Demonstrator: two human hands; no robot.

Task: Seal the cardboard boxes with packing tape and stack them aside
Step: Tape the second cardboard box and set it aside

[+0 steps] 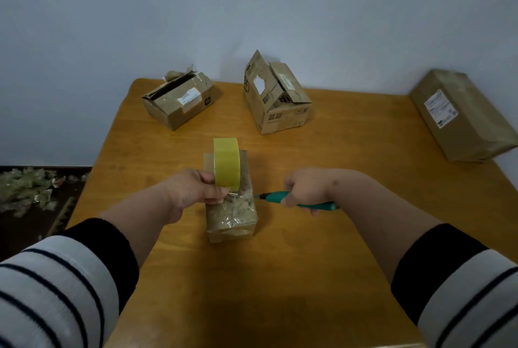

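Observation:
A small cardboard box (232, 216), covered in glossy crinkled tape, lies in the middle of the wooden table (308, 263). My left hand (193, 192) grips a yellow roll of packing tape (226, 164) upright over the box's top. My right hand (304, 192) grips a green utility knife (273, 197), whose blade tip points left at the tape strip beside the roll. Two more boxes stand at the back: one at the left (179, 99) with a torn gaping top, one in the middle (276, 95) with its flaps standing up.
A larger brown box with a white label (462, 115) lies at the table's back right corner. Torn tape and paper scraps (26, 190) litter the dark floor to the left. A pale wall rises behind the table.

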